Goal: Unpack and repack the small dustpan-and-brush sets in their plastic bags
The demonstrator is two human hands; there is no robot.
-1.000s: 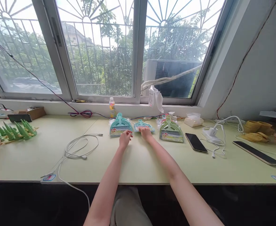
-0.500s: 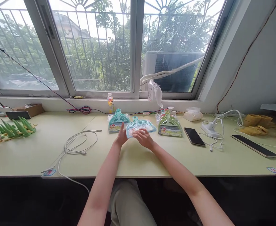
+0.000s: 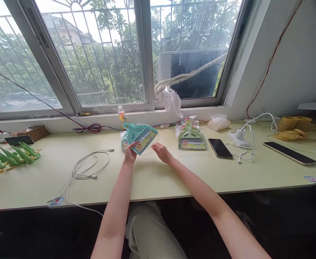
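My left hand (image 3: pixel 131 154) grips a teal dustpan-and-brush set (image 3: pixel 141 137) by its lower left corner, tilted and raised off the table. A printed label lies across its bristles, and its handle points up and left. Beside its right edge, my right hand (image 3: pixel 162 152) has its fingers pinched together at the faint edge of a clear plastic bag (image 3: pixel 150 152) around the set. Another teal dustpan set (image 3: pixel 124 141) stands mostly hidden behind the held one. A green dustpan set (image 3: pixel 192 138) lies to the right, with others in plastic under it.
White cables (image 3: pixel 89 163) lie coiled on the left of the table. Black phones (image 3: pixel 220 148), a white charger (image 3: pixel 238 136) and yellow rolls (image 3: pixel 295 126) are on the right. A drink bottle (image 3: pixel 121 115) stands at the back. Other people's hands show at both sides.
The held dustpan set has been tilted up and moved left, so its label now shows. My right hand has come off its front to the right edge. The view has shifted slightly.
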